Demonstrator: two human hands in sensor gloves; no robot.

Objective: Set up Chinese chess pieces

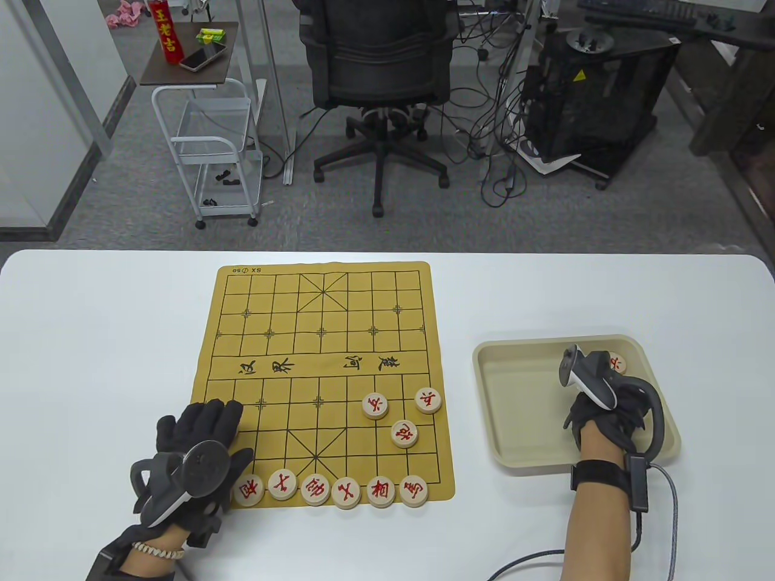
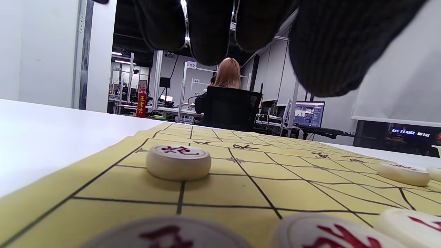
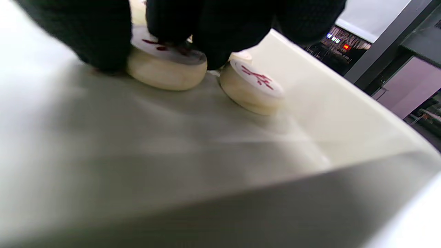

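Observation:
The yellow chess board [image 1: 321, 339] lies in the middle of the table. Six cream pieces with red characters [image 1: 346, 491] line its near edge, and three more [image 1: 404, 433] sit on the right side above them. My left hand [image 1: 203, 433] rests open on the board's near left corner. In the left wrist view its fingers [image 2: 210, 31] hang above a lone piece [image 2: 178, 162]. My right hand [image 1: 602, 414] is inside the beige tray [image 1: 514, 423]. In the right wrist view its fingers [image 3: 100, 41] pinch a piece [image 3: 167, 74] on the tray floor, with another piece [image 3: 251, 88] beside it.
One piece [image 1: 617, 363] shows in the tray's far right corner past my right hand. The far half of the board carries no pieces. A cable [image 1: 666, 520] runs from my right wrist over the table's near right.

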